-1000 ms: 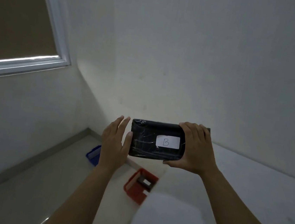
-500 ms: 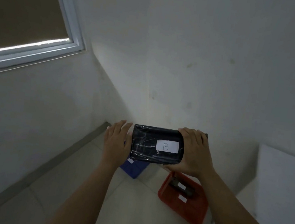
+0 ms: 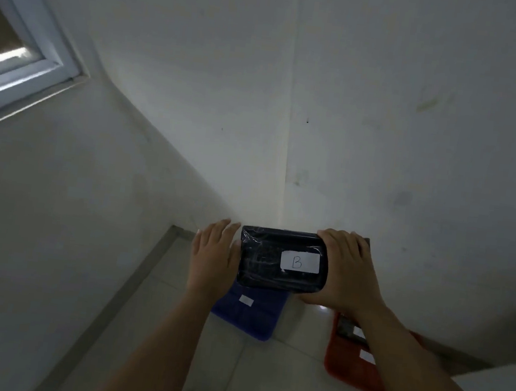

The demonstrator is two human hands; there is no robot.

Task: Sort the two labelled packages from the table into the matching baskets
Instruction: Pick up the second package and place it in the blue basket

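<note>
A black plastic-wrapped package [image 3: 269, 257] with a white label reading "B" is held in the air between my two hands. My right hand [image 3: 349, 270] grips its right end. My left hand [image 3: 212, 259] presses flat against its left end, fingers straight. Directly below it on the floor sits a blue basket [image 3: 252, 315] with a small white label. To the right stands a red basket [image 3: 348, 363], partly hidden by my right forearm, with a second black package [image 3: 346, 328] inside it.
Both baskets stand on a pale tiled floor near the corner of two white walls. A white table edge [image 3: 499, 380] shows at the lower right. A window frame [image 3: 23, 72] is at the upper left.
The view has swung left, away from the table. The "B" package, held the same way, now hangs over the blue basket, and both baskets have shifted right in the view.
</note>
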